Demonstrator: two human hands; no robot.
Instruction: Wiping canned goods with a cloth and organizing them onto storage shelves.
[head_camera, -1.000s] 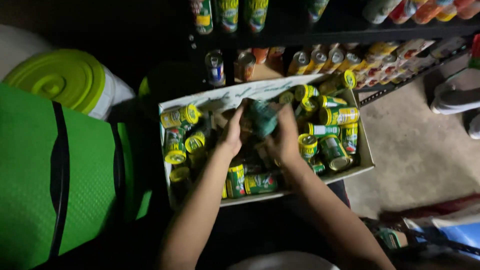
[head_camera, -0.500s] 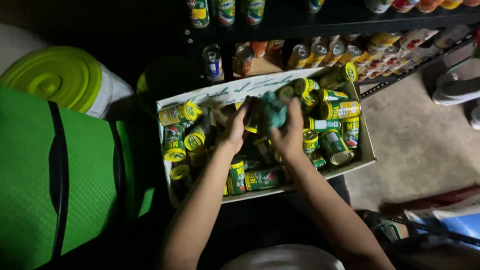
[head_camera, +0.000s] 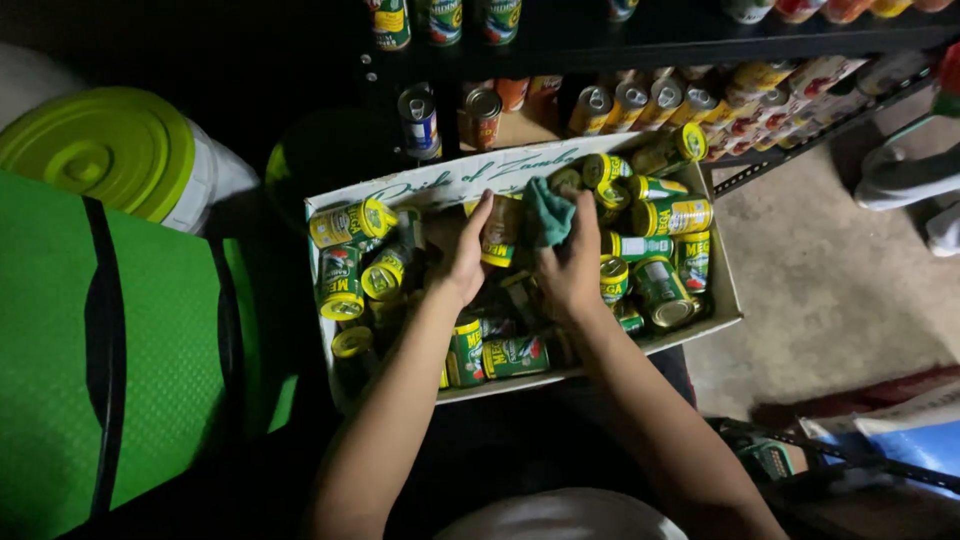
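Observation:
My left hand (head_camera: 464, 258) grips an upright tin can (head_camera: 500, 231) with a yellow and brown label, held above an open cardboard box (head_camera: 722, 290). My right hand (head_camera: 572, 264) presses a teal cloth (head_camera: 547, 213) against the can's right side. The box is full of several green-and-yellow labelled cans (head_camera: 674, 216) lying on their sides and standing. Both forearms reach in from the bottom of the view.
A dark shelf (head_camera: 640, 40) behind the box carries rows of cans. A white bucket with a lime-green lid (head_camera: 105, 150) stands at left beside a bright green panel (head_camera: 60, 350). Concrete floor (head_camera: 830, 290) lies to the right, with blue and white bags (head_camera: 900, 430) at lower right.
Both hands stay over the box; the cloth has shifted from the can's top toward its right side while the left hand keeps the can upright.

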